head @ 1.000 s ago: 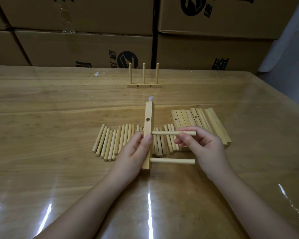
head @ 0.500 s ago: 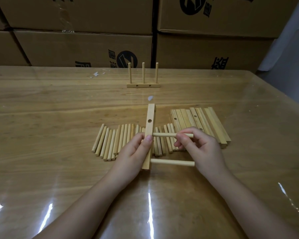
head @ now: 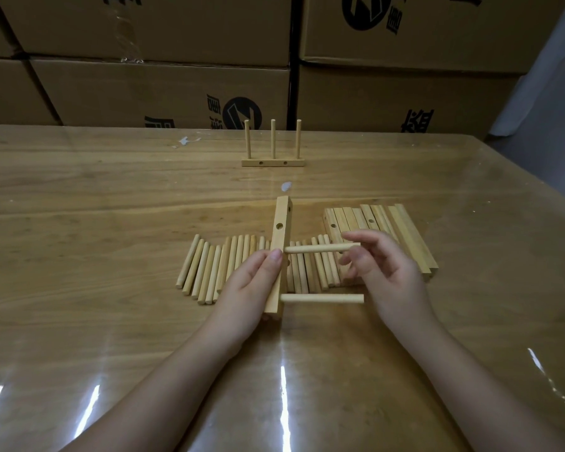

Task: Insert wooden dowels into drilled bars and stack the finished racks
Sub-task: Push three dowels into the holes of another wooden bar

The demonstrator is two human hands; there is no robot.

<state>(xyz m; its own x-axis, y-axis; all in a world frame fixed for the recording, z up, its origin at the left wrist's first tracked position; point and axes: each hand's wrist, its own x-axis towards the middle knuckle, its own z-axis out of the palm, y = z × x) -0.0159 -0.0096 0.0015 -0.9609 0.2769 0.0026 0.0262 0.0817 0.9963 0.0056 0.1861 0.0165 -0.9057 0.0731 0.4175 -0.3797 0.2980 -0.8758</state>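
My left hand (head: 248, 288) grips a drilled wooden bar (head: 282, 220), held lengthwise away from me above the table. Two dowels stick out of the bar to the right: a near one (head: 323, 299) and a middle one (head: 317, 248). An empty hole shows in the bar's far part. My right hand (head: 385, 275) hovers at the free end of the middle dowel, with index finger and thumb spread above and below it and not clamped on it. A row of loose dowels (head: 209, 272) lies under the bar. A finished rack (head: 273, 163) with three upright dowels stands farther back.
Several drilled bars (head: 388, 230) lie side by side to the right of the loose dowels, partly behind my right hand. Stacked cardboard boxes (head: 163, 93) wall off the far edge of the glossy wooden table (head: 79, 223). The table's right edge runs diagonally at right.
My right hand pushed the middle dowel into the bar, then spread its fingers and let it go. The bar in my left hand tilted slightly.
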